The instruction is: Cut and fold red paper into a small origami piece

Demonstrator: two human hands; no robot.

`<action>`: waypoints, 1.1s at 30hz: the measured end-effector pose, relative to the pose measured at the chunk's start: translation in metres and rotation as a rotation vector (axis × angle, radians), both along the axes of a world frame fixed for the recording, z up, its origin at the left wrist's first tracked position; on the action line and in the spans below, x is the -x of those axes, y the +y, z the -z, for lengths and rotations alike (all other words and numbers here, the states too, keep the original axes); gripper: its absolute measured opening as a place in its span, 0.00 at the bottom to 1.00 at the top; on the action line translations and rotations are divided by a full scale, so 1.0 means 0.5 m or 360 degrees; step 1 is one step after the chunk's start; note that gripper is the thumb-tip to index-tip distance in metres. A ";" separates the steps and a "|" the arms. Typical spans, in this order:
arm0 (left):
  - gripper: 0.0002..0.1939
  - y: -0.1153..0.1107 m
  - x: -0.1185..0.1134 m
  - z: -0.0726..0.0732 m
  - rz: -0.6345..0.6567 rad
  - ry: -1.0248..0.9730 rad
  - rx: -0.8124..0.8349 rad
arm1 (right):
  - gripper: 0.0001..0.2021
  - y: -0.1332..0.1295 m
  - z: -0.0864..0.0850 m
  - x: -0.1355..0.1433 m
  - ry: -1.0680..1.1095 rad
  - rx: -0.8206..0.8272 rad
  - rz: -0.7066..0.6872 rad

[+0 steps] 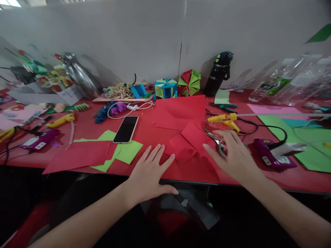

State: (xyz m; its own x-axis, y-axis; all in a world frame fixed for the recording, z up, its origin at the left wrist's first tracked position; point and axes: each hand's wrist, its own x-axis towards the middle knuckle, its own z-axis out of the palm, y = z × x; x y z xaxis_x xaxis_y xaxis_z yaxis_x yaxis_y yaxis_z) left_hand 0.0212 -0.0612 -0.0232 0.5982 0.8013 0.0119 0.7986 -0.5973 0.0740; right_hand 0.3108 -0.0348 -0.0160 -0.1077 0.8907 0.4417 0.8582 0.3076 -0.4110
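My left hand (148,175) is open at the table's front edge, palm down with its fingers spread. Just beyond its fingertips lie small cut pieces of red paper (182,146), with a larger red sheet (181,108) behind them. My right hand (236,155) is over a pair of scissors (221,148) that lies on the table with its blades pointing away to the left. Its thumb and fingers are apart on either side of the handles, partly hiding them. A yellow hot glue gun (223,119) lies just beyond the scissors.
A phone (126,130) rests on green paper (129,151) beside a red sheet (82,155). Purple power blocks (271,156) with cords lie on both sides. Along the wall stand a black bottle (219,74), folded-paper shapes (189,82), a steel jug (80,75) and plastic bottles (284,82).
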 end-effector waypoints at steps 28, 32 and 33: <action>0.42 0.096 -0.038 0.006 0.0219 -0.0096 0.0153 | 0.29 0.176 0.048 0.043 0.0298 0.0576 -0.0202; 0.41 0.092 -0.045 0.003 0.0189 -0.0057 0.0078 | 0.24 0.174 0.052 0.034 0.0504 0.0753 -0.0155; 0.40 0.094 -0.045 0.000 0.0192 -0.0054 0.0075 | 0.22 0.174 0.054 0.035 0.0558 0.0775 -0.0167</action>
